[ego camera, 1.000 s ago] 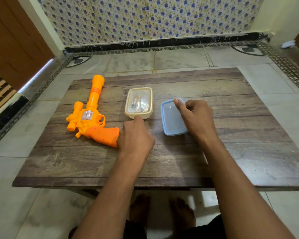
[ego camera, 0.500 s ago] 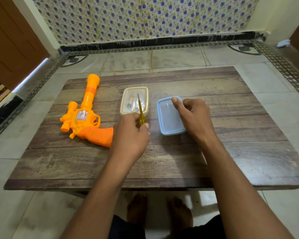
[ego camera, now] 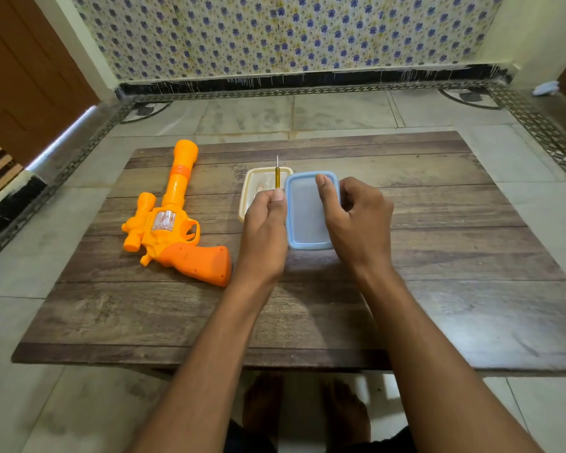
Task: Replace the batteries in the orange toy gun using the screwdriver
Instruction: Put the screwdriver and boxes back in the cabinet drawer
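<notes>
The orange toy gun (ego camera: 170,223) lies flat on the left of the wooden table (ego camera: 438,289), barrel pointing away from me. My left hand (ego camera: 263,233) pinches a small yellow-handled screwdriver (ego camera: 277,176) upright, its tip up, over the cream box (ego camera: 250,191). My right hand (ego camera: 356,220) grips the blue lid (ego camera: 307,217), thumb on top, and holds it raised beside the box, overlapping the box's right edge. The box's contents are mostly hidden.
The low table stands on a tiled floor with a patterned border (ego camera: 536,125). A wooden door (ego camera: 23,76) is at the left and a flowered tiled wall (ego camera: 275,34) behind. My bare feet (ego camera: 307,407) show under the table's near edge.
My left hand took the screwdriver out of the box and raised it upright. My right hand lifted the blue lid off the table and moved it left toward the box.
</notes>
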